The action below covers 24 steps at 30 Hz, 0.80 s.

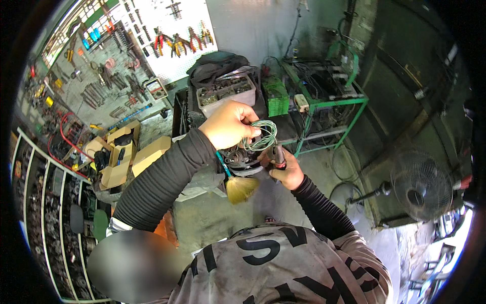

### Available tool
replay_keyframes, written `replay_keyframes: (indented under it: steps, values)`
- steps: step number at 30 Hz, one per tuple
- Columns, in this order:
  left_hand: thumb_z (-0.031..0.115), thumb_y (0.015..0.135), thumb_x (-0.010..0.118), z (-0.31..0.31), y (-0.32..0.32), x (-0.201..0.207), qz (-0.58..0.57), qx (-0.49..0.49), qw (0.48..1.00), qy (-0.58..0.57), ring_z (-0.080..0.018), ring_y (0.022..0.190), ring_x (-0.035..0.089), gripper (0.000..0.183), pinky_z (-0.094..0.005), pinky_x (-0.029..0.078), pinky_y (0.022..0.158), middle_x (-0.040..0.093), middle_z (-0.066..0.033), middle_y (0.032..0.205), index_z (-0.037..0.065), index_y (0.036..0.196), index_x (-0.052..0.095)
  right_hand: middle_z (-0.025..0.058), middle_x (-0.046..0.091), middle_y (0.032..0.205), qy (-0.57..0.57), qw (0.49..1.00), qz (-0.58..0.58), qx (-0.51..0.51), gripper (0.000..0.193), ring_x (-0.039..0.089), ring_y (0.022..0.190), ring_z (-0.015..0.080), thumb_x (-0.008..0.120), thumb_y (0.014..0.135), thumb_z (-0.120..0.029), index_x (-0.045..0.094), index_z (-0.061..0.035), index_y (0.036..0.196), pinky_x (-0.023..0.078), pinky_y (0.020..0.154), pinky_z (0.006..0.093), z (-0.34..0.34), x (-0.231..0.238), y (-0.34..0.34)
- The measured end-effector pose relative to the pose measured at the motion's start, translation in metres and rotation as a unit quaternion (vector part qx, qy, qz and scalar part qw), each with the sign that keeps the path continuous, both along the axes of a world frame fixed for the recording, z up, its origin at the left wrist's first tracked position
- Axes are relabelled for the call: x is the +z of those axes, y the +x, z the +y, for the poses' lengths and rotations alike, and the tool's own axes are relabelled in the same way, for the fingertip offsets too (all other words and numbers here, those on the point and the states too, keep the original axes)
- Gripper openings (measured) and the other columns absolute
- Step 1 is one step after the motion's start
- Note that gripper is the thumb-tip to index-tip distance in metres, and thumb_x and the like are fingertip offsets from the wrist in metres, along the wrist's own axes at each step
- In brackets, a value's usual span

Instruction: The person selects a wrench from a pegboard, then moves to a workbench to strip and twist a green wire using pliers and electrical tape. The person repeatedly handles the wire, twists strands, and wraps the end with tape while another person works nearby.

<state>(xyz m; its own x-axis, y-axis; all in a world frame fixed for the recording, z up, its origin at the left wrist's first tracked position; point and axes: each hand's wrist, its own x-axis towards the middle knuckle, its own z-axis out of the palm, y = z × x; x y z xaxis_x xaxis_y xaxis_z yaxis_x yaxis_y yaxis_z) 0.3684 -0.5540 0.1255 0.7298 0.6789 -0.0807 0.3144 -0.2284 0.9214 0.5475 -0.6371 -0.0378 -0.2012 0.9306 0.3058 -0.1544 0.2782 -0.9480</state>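
My left hand [234, 124] is raised in front of me, its thumb and fingers pinching a loose coil of thin green wire [264, 135]. Close by, lower and to the right, my right hand [289, 175] is closed around a hand tool [279, 156] that looks like pliers, with a dull metal head and some red on its grip. The tool's head points up near the lower edge of the coil; whether it touches the wire I cannot tell. Beneath the hands are dark coiled parts [238, 158] and a straw hand broom [241, 189] with a blue handle.
Behind stands a white plastic bin [227, 96] of small metal parts. A green crate [276, 96] and a green metal frame [360, 101] are at the right, with a fan [421, 188] nearer. Opened cardboard boxes [152, 154] lie left, below a tool wall [109, 76].
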Motion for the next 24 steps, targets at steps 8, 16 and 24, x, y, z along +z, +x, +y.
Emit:
replay_keyframes:
  steps: [8,16,24]
  values:
    - [-0.007,0.079,0.064,0.051,-0.003,-0.018,-0.061,0.100,0.993,-0.002,-0.0113,0.060,0.059,0.008,-0.0255,0.047,0.054,0.064,-0.0055,0.074,-0.004,0.085,0.061,0.0132,0.057,0.071,0.128,0.941,-0.253,-0.184,0.030,0.054,0.061,0.0212,0.070,0.073,-0.011,0.054,0.0024,0.095,0.046,0.062,0.0334,0.069,0.016,0.007]
    - [-0.005,0.079,0.065,0.073,-0.009,-0.031,-0.033,0.146,0.989,0.009,-0.0105,0.060,0.058,0.006,-0.0244,0.045,0.052,0.064,-0.0056,0.073,-0.004,0.084,0.062,0.0122,0.052,0.065,0.145,0.951,-0.233,-0.146,0.023,0.054,0.057,0.0297,0.068,0.074,-0.016,0.057,-0.0027,0.089,0.045,0.057,0.0362,0.102,0.011,-0.003]
    - [-0.003,0.079,0.065,0.093,-0.053,-0.034,-0.042,0.123,0.991,-0.012,-0.0106,0.059,0.059,0.007,-0.0245,0.045,0.052,0.064,-0.0059,0.073,-0.004,0.085,0.062,0.0136,0.051,0.065,0.129,0.946,-0.283,-0.094,0.021,0.053,0.060,0.0312,0.068,0.074,-0.017,0.054,-0.0028,0.080,0.044,0.058,0.0383,0.122,0.016,-0.023]
